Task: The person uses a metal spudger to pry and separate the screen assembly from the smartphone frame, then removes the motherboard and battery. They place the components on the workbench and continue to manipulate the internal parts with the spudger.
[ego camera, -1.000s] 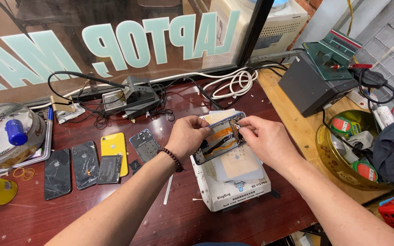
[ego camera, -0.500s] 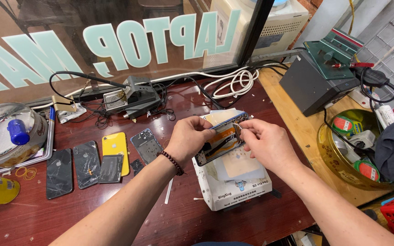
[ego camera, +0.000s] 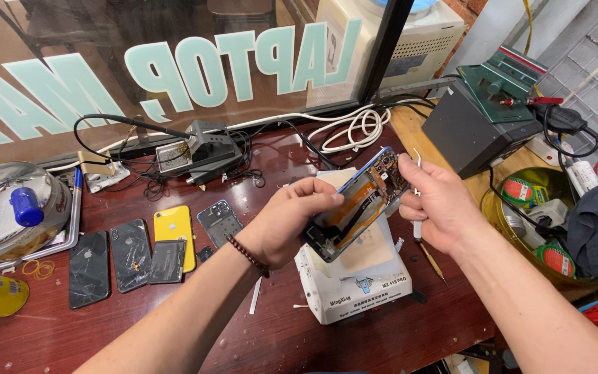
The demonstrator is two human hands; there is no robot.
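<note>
Over a cluttered wooden desk [ego camera: 57,332], left hand [ego camera: 282,228] and right hand [ego camera: 437,208] pinch an opened phone [ego camera: 361,204] between them, white box [ego camera: 354,284] just below.

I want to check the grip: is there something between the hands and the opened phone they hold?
Nothing visible. The left hand grips the opened phone directly at its lower end, and the right hand touches its upper end, also holding a thin tool. The phone is lifted above the white box.

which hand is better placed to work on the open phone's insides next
Right, probably. The left hand clasps the opened phone from below, steadying it, while the right hand sits at its upper end holding a slim tool.
</note>
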